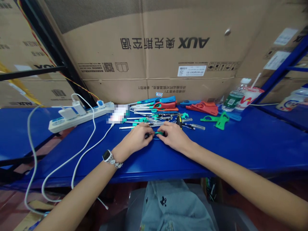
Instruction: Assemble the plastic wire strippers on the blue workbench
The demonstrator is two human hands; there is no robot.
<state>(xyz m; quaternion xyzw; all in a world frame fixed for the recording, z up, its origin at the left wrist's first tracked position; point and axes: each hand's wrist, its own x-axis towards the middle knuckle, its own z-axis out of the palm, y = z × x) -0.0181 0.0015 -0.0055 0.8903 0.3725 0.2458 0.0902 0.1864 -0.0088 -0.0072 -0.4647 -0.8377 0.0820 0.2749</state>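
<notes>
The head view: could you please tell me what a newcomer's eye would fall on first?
Probably the large cardboard panel behind the blue table, with its AUX lettering upside down. Next would come the left hand and right hand, close together near the picture's middle at a small green piece. Just beyond them lies a jumble of coloured handles and metal rods.

L hand (139,136) + R hand (176,136) ctr frame, part (158,132) betw. them; lighters (166,105) just behind, on tbl (240,150). Pwr strip (83,118) mid-L, bottle (231,100) mid-R, cup (250,96) just R of it. Cardboard (156,70) behind, top of frame.
</notes>
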